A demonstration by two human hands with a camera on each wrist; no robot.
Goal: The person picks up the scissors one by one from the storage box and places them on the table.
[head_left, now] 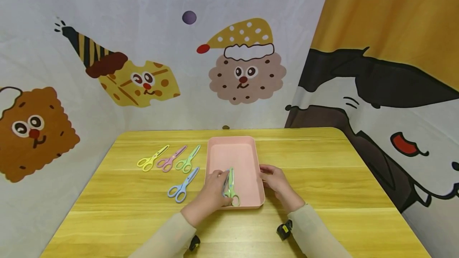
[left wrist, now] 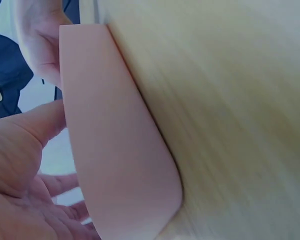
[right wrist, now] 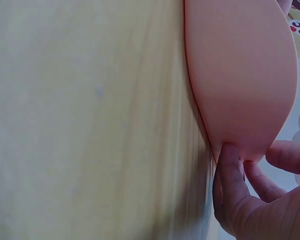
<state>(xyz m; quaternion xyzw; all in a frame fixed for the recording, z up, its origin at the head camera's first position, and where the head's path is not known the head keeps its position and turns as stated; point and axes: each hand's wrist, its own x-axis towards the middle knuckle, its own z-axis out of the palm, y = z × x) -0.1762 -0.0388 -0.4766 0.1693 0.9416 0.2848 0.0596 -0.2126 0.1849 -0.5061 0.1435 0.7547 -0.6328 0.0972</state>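
1 view above, 2 beside tray (head_left: 234,154)

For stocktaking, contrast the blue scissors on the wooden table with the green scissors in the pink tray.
The blue scissors are on the table; the green scissors in the tray. The blue pair slants rightward; the green runs nearly straight. Both point away from the person.

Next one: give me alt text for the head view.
A person's left hand reaches into a pink tray beside green scissors and a partly hidden pair; the right hand touches the tray's right side. On the table left of the tray lie a yellow pair, a pink pair, another green pair and a blue pair.
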